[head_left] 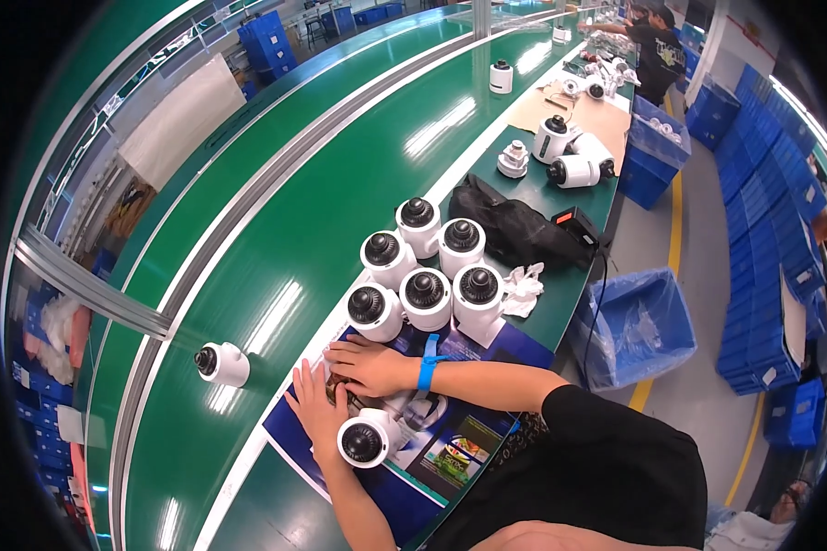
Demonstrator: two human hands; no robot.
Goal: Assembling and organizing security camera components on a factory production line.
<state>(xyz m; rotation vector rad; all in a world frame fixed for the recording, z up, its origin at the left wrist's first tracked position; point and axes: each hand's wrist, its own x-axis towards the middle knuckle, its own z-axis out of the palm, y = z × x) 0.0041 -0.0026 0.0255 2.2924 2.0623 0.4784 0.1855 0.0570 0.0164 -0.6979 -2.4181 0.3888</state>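
My left hand (318, 411) lies with its fingers stretched out on a dark blue printed sheet (289, 427) at the table's edge. Just beyond it my right hand (377, 367), a blue band at its wrist, reaches leftward with fingers extended. Between the two hands is a small brownish patch, mostly covered; I cannot tell whether it is a part or print. Beside my left wrist a white cylindrical camera-like unit (363, 444) with a black ribbed cap sits on the sheet. Several similar units, among them a white unit (426, 298), stand upright beyond my right hand.
Along the left runs a green conveyor (340, 197) with a white unit (222, 365) on it. Black cloth (501, 220), crumpled tissue (522, 289) and more units lie farther up the table. A lined blue bin (639, 321) stands at right; a co-worker (660, 55) is far off.
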